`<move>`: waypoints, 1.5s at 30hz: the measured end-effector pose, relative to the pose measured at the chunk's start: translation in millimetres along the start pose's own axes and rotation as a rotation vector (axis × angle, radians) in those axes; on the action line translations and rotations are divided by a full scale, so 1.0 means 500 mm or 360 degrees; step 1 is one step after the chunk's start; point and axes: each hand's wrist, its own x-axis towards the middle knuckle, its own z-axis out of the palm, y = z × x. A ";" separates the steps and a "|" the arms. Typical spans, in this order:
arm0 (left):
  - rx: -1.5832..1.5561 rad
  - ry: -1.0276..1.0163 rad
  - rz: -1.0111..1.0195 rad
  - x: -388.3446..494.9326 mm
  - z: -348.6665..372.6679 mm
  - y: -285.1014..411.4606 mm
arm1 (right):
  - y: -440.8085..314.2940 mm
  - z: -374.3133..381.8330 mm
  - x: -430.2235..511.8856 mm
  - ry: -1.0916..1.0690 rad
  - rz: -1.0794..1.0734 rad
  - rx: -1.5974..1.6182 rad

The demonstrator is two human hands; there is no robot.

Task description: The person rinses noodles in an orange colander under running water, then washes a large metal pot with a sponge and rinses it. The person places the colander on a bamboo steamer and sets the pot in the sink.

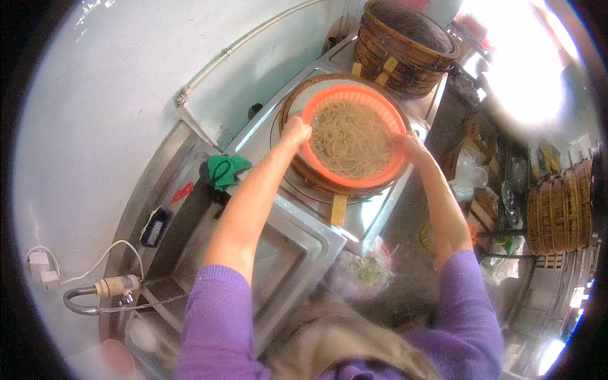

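My left hand (298, 131) grips the left rim of a round orange plastic basket (352, 182). At its right rim, my right hand (412, 147) holds on too, slightly blurred. A tangle of thin, pale brown noodle-like strands (351, 137) fills the basket; their exact kind is unclear. Beneath lies a round bamboo steamer (308, 175) with a pale inner surface (298, 97), mostly covered by the basket. Whether the basket rests on the steamer or is held just above it, I cannot tell. A flat wooden piece (338, 210) sticks out from the steamer's near side.
Stacked bamboo steamers (403, 61) stand beyond on the steel counter (304, 209). Left are a steel sink (270, 266), a green cloth (227, 170), a black brush (156, 228) and a tap (114, 286) running thinly. A plastic bag (363, 273) sits low; another bamboo steamer (560, 209) is right.
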 end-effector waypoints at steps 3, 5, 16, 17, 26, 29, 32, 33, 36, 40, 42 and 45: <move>-0.0036 0.0016 -0.0019 0.004 0.013 -0.006 | 0.026 0.002 0.020 0.0007 0.0051 0.0044; -0.0035 0.0005 -0.0028 0.004 0.020 -0.012 | 0.034 0.006 0.023 0.0001 0.0093 0.0121; 0.0432 -0.0028 0.0317 0.070 0.061 -0.096 | 0.005 0.019 -0.002 -0.0128 0.0092 -0.0166; 0.0414 -0.0034 0.0325 0.069 0.061 -0.099 | 0.004 0.018 -0.001 -0.0106 0.0087 -0.0136; 0.0046 0.0072 0.0100 0.014 0.048 -0.065 | 0.022 0.017 0.027 -0.0087 0.0083 -0.0068; -0.0030 -0.0019 0.0148 0.011 0.041 -0.070 | 0.046 0.008 0.049 -0.0134 0.0069 -0.0058; -0.0045 0.0006 0.0158 -0.018 0.026 -0.077 | 0.072 -0.011 0.077 -0.0087 0.0206 -0.0216; -0.0213 -0.0022 0.0081 -0.037 0.016 -0.078 | 0.081 -0.020 0.083 -0.0116 0.0165 -0.0036; -0.0367 -0.0066 0.0160 -0.139 -0.046 -0.093 | 0.079 -0.052 0.095 0.0034 0.0079 -0.0145; -0.0137 0.0011 0.0402 -0.345 -0.211 -0.140 | 0.017 -0.069 0.044 0.0612 -0.0514 -0.0226; -0.0005 0.0205 0.0447 -0.468 -0.306 -0.162 | -0.035 -0.038 -0.013 0.0660 -0.0992 -0.0509; 0.0180 0.0425 0.0294 -0.686 -0.442 -0.185 | -0.116 0.088 -0.137 0.0341 -0.1198 0.0121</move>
